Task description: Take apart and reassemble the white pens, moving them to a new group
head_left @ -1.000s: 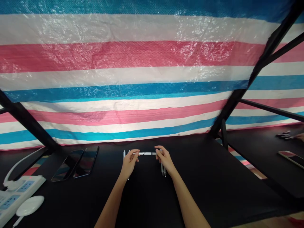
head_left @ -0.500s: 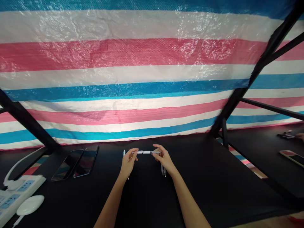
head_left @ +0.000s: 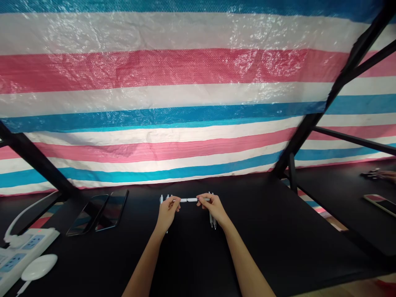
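A white pen [head_left: 188, 200] is held level between my two hands, a little above the black table [head_left: 194, 255]. The fingers of my left hand [head_left: 168, 208] pinch its left end, and those of my right hand [head_left: 212, 205] close on its right end. Under and behind my left hand are several pens [head_left: 161, 199], mostly hidden, with their tops showing beyond it. Beside my right hand lie more pens [head_left: 212, 221], tips toward me, partly covered by the hand.
Two dark phones [head_left: 111, 211] lie at the left. A white power strip [head_left: 27, 251] and a round white charger [head_left: 39, 267] sit at the lower left. Black frame bars [head_left: 305, 130] and a striped sheet [head_left: 173, 148] stand behind. At far right, another person's hand [head_left: 390, 176] is near a phone [head_left: 382, 205].
My right hand's fingers have closed further onto the pen's right end, and the pen has turned slightly about its length. Pen tops now show more behind both hands.
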The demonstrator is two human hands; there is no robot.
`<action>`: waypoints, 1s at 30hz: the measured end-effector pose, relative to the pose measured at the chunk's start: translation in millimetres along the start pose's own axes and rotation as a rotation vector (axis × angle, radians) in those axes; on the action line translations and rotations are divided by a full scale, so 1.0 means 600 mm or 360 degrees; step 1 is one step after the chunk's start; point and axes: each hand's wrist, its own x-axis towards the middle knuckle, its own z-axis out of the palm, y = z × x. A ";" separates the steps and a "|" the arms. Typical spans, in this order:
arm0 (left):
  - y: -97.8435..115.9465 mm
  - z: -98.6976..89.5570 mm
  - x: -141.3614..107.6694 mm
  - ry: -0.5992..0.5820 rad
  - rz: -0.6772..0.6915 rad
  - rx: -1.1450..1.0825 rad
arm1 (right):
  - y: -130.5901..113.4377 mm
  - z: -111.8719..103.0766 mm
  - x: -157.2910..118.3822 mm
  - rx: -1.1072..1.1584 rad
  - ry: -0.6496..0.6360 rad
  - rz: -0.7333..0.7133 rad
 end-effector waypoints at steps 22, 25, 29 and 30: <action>0.006 0.000 -0.001 -0.0013 0.0024 -0.0169 | -0.017 -0.002 -0.006 0.0098 0.0097 0.0014; 0.006 -0.003 -0.003 0.0051 0.0050 -0.0105 | -0.019 -0.001 -0.007 0.0124 0.0103 0.0021; 0.007 -0.009 -0.003 0.0174 0.0032 -0.0105 | -0.023 -0.002 -0.007 0.0149 0.0140 0.0038; 0.006 -0.010 -0.002 0.0194 0.0028 -0.0113 | -0.023 -0.003 -0.007 0.0145 0.0154 0.0043</action>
